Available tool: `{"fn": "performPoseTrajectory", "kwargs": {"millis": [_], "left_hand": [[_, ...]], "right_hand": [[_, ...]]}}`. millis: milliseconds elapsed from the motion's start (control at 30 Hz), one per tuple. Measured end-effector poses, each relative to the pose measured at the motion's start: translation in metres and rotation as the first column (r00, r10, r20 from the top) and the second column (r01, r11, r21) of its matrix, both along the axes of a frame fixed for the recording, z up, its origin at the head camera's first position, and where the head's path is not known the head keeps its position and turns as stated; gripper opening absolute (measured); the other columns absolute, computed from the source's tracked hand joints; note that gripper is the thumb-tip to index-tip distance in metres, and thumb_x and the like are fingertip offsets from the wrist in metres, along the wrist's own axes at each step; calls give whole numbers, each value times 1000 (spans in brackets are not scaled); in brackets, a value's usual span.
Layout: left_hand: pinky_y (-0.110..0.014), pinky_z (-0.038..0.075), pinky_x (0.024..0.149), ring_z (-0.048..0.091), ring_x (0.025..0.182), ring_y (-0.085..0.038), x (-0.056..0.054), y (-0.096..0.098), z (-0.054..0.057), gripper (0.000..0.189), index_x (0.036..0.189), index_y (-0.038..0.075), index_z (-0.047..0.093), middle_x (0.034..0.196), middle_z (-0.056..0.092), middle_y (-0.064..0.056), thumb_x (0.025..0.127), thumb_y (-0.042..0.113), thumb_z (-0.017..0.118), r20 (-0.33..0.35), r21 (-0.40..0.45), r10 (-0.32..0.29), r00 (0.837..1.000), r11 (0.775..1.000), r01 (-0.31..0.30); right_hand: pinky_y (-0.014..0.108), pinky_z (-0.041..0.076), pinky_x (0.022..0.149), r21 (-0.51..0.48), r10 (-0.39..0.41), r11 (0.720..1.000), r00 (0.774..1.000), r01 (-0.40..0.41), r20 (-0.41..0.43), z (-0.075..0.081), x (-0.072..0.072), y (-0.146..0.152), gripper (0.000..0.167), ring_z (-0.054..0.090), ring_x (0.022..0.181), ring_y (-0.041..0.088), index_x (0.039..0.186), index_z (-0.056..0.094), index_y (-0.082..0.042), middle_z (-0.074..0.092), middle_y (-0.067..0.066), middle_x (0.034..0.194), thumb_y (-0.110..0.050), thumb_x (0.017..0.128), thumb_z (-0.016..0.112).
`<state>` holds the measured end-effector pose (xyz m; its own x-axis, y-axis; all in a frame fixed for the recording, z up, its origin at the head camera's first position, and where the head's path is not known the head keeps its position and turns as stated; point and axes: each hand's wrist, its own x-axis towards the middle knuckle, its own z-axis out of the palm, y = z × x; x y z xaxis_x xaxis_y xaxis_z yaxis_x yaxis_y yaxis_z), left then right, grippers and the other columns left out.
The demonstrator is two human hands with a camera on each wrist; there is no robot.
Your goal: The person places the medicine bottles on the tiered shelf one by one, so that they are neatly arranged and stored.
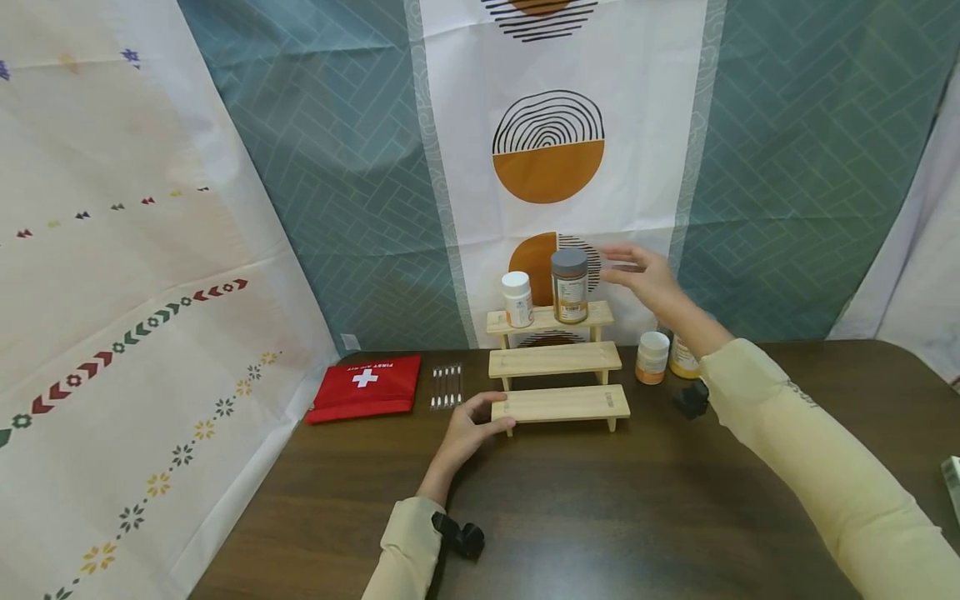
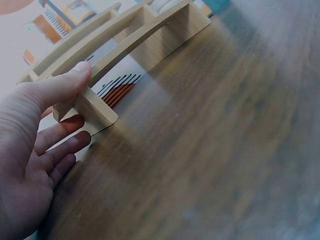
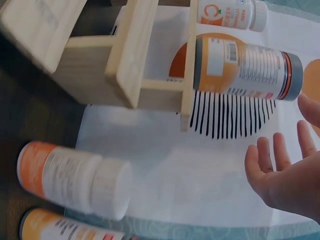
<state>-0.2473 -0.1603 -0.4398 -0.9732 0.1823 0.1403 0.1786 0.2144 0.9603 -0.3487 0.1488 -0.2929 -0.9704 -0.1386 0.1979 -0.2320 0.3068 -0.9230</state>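
Observation:
A three-step wooden display stand (image 1: 558, 403) rests on the table. My left hand (image 1: 467, 429) pinches the left end of its lowest step; the left wrist view has the thumb (image 2: 75, 80) over the wood and the other fingers beneath. On the top step stand a small white-capped bottle (image 1: 517, 300) and, to its right, a larger grey-capped bottle (image 1: 570, 287). Just right of that larger bottle my right hand (image 1: 645, 279) hovers with spread fingers, holding nothing. In the right wrist view a gap shows between its fingers and the grey cap (image 3: 294, 75).
Right of the stand are another white-capped bottle (image 1: 652, 358) and a yellow-labelled bottle (image 1: 684, 360), partly behind the right forearm. A red first aid kit pouch (image 1: 367, 387) and a pack of cotton swabs (image 1: 447, 387) lie to the left. A patterned curtain (image 1: 360, 183) hangs behind the table.

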Motion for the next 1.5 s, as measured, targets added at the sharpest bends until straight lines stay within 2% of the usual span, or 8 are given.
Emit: {"fn": "performPoseTrajectory", "kwargs": {"millis": [367, 633, 733, 867, 933, 1033, 1167, 1500], "left_hand": [[-21, 48, 76, 59, 87, -9, 1, -1, -2, 43, 124, 1, 64, 111, 67, -25, 82, 4, 76, 2, -18, -7, 1000, 1000, 7], [-22, 47, 74, 59, 86, -9, 1, -3, -2, 43, 123, 2, 65, 108, 67, -25, 82, 4, 77, 0, -10, 7, 1000, 1000, -7], [-22, 48, 75, 60, 88, -10, 1, -3, -3, 43, 123, 3, 65, 110, 67, -24, 82, 5, 76, -2, -15, 5, 1000, 1000, -5], [-22, 48, 75, 60, 88, -11, 2, -2, -3, 42, 122, 3, 65, 109, 68, -24, 81, 4, 77, -9, -10, 17, 1000, 1000, -18], [-22, 48, 75, 60, 88, -12, 1, -2, -4, 42, 122, 3, 65, 109, 68, -24, 81, 4, 77, -11, -7, 15, 1000, 1000, -15], [-22, 48, 76, 60, 89, -13, 1, -1, -4, 42, 122, 1, 65, 109, 67, -25, 82, 3, 76, -16, -5, 0, 1000, 1000, 0], [-21, 48, 76, 60, 88, -12, 1, 0, -5, 43, 123, 0, 64, 108, 67, -26, 82, 3, 76, -14, -1, -9, 1000, 1000, 9], [-22, 48, 76, 60, 88, -9, 0, 0, 0, 43, 124, 0, 63, 112, 67, -26, 83, 3, 75, -9, 1, -14, 1000, 1000, 14]], "right_hand": [[51, 35, 112, 56, -87, 995, 996, 87, -4, -15, 10, 35, 57, 45, 132, 31, 144, 45, -8, 47, 13, 147, -36, 96, 61], [51, 35, 112, 66, -140, 988, 990, 141, -11, -27, 12, 60, 61, 48, 102, -6, 141, 48, -7, 57, -22, 115, -41, 93, 65], [53, 32, 113, 89, -154, 984, 988, 152, 8, -30, 14, 70, 67, 52, 114, 7, 142, 46, -8, 57, -18, 120, -47, 91, 64], [55, 32, 112, 117, -186, 976, 982, 183, 15, -37, 16, 84, 67, 41, 133, 32, 142, 46, -9, 56, -14, 124, -49, 92, 62], [56, 32, 111, 127, -202, 972, 979, 198, 16, -42, 19, 90, 66, 41, 132, 32, 142, 46, -8, 55, -17, 120, -49, 92, 62], [58, 31, 111, 146, -202, 970, 979, 196, 23, -51, 24, 97, 65, 37, 134, 37, 143, 44, -4, 53, 2, 135, -45, 95, 60], [64, 28, 109, 177, -201, 965, 979, 193, 29, -62, 28, 103, 65, 29, 138, 44, 143, 41, -1, 35, 26, 151, -42, 96, 58], [63, 23, 113, 119, -232, 968, 967, 219, 104, -82, 30, 107, 69, 22, 143, 47, 146, 41, -8, 21, 22, 160, -47, 94, 60]]}}
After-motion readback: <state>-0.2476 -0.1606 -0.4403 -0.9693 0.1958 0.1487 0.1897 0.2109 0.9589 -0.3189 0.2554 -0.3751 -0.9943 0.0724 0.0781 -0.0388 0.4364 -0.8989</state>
